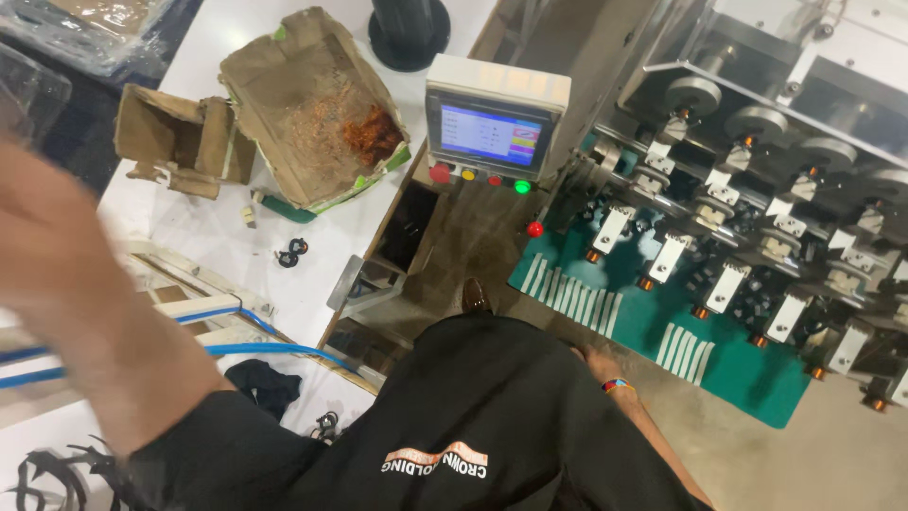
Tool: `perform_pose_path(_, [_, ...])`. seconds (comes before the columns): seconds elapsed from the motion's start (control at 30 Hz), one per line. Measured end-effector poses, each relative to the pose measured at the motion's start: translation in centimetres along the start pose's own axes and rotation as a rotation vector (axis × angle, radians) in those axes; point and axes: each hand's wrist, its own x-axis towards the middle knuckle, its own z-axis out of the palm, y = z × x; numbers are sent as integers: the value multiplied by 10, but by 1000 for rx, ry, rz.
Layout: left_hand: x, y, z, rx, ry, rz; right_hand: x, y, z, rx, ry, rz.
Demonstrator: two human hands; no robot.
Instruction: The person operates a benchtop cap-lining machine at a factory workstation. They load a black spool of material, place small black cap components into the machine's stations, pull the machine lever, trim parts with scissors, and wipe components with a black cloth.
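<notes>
Left hand [43, 237] blurred at left of frame, fingers' spread untellable, nothing visibly held, above white desk [322, 255] edge. Right hand [594, 364] lowered beside green mat [653, 326], fingers hidden.

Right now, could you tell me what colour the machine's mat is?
Green mat, seen in the head view.

Torn cardboard box [312, 104] holding copper scraps on the white tabletop [218, 237]; control panel with touchscreen [492, 128]; winding machine with green base [662, 322]; blue hose [265, 348].
</notes>
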Motion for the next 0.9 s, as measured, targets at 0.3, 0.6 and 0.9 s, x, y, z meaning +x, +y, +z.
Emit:
perform_pose_path(0.3, [-186, 249, 232, -835, -1051, -10, -60, -31, -91, 691, 490, -399])
perform_pose_path(0.6, [-234, 405, 259, -1068, -1006, -110, -157, 41, -156, 585, 809, -436])
perform_pose_path(0.9, [-267, 540, 255, -1192, -1063, -371, -217, 166, -128, 1427, 554, -366])
